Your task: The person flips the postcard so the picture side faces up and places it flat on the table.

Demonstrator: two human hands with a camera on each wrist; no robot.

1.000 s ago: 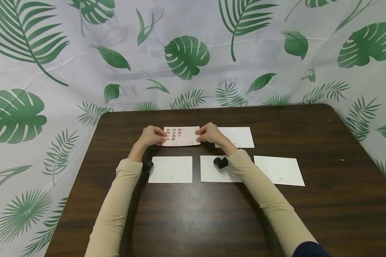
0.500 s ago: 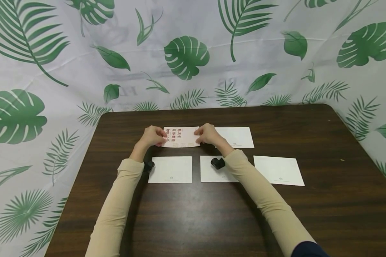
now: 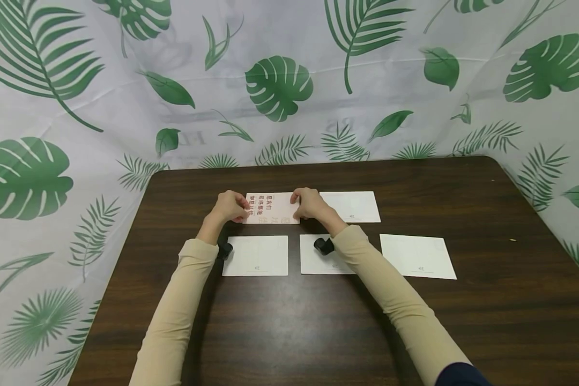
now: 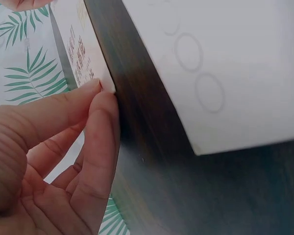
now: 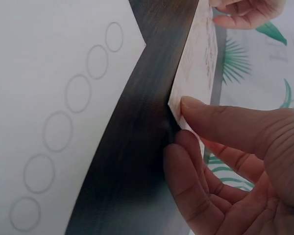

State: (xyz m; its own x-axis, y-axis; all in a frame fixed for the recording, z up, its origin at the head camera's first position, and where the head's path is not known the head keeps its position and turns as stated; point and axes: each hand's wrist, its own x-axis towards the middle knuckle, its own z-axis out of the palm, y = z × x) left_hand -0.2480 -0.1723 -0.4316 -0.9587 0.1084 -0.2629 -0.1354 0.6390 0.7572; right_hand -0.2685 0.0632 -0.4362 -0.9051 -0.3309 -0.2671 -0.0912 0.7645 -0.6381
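Observation:
A pale pink postcard (image 3: 272,206) with red Chinese characters lies between both hands near the table's far side, its print turned sideways. My left hand (image 3: 230,206) pinches its left end; in the left wrist view, thumb and index finger (image 4: 102,110) meet at the corner. At the opposite end, my right hand (image 3: 311,205) holds the short edge. The right wrist view shows that thumb (image 5: 193,102) on the printed face, with curled fingers at the edge below. A white postcard (image 3: 354,206) lies just right of it, partly behind the right hand.
Nearer the body lie three white postcards in a row: left (image 3: 255,256), middle (image 3: 313,265) and right (image 3: 417,256). The right forearm covers part of the middle one. A leaf-print cloth (image 3: 280,134) hangs behind the dark wooden table (image 3: 289,327).
The pink postcard has tipped flatter, with more of its print along the near edge showing. My right hand has shifted slightly left; my left hand keeps its place at the other end.

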